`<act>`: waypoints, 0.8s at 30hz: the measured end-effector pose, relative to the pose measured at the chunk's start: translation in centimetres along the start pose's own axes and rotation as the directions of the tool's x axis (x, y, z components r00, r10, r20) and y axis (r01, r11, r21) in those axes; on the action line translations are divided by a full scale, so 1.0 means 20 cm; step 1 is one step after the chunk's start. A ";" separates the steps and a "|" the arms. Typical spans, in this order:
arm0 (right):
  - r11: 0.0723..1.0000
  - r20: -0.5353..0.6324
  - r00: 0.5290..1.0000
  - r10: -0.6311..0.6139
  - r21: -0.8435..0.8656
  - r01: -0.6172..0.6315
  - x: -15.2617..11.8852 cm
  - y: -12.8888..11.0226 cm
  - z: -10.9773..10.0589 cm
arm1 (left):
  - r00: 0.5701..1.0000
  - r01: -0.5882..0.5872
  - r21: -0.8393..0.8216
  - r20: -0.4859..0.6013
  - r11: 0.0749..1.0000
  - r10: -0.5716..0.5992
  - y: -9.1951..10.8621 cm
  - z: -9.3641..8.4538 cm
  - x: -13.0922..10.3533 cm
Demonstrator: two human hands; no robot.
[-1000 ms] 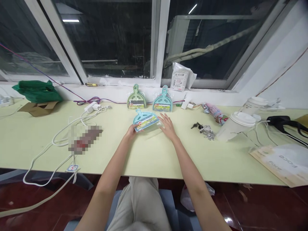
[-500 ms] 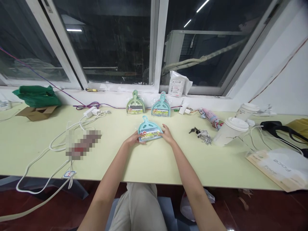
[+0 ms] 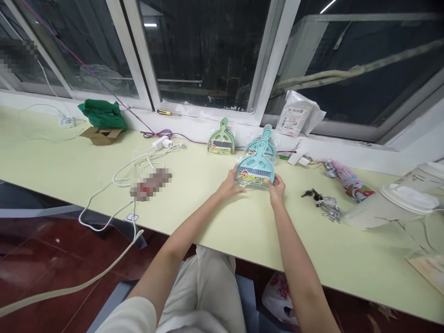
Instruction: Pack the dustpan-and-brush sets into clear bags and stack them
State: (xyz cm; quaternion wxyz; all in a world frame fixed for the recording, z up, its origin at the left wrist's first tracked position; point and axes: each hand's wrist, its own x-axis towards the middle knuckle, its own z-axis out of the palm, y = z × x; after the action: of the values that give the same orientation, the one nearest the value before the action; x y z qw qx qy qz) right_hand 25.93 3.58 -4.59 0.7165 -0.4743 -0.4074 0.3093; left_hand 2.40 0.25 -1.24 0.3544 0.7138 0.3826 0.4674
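A light-blue dustpan-and-brush set [image 3: 255, 167] in clear wrapping stands nearly upright, its handle pointing up and its printed label facing me. My left hand [image 3: 229, 186] is at its left edge, fingers partly hidden behind it and thumb stretched along the bottom. At the lower right corner, my right hand [image 3: 276, 189] grips it with thumb in front. Just behind is a stack of teal dustpan sets [image 3: 266, 134], partly covered by the held one. Left of that stack, a group of green dustpan sets [image 3: 221, 138] leans against the wall.
White cables [image 3: 114, 178] and a blurred object [image 3: 151, 184] lie on the left of the table [image 3: 194, 185]. Farther back are a green bag [image 3: 104, 114] and a cardboard box [image 3: 100, 135]. To the right are keys [image 3: 328, 206], a folded umbrella [image 3: 347, 180] and paper cups [image 3: 391, 206].
Both hands have raised the light-blue set to a more upright pose and brought it back and right, in front of the teal stack. The camera view has turned and tilted.
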 end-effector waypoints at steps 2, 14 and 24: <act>1.000 -0.039 0.999 -0.021 0.007 0.021 0.03 0.02 -0.04 | 0.995 -0.067 0.023 0.077 0.998 0.065 -0.02 0.02 0.03; 0.972 -0.134 0.989 -0.060 -0.232 0.027 0.22 0.16 -0.05 | 0.976 0.078 -0.073 -0.197 0.994 -0.091 -0.19 0.19 0.41; 0.711 0.166 0.927 -0.335 -0.601 0.364 0.59 0.19 0.12 | 0.954 0.023 0.231 -0.297 0.973 0.048 -0.45 0.23 0.87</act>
State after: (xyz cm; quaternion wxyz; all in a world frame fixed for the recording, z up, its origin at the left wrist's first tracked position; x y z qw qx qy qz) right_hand 29.23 15.69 -4.13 0.5556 -0.5908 -0.5844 0.0268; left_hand 9.39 18.85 -3.51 0.2033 0.6731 0.4795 0.5250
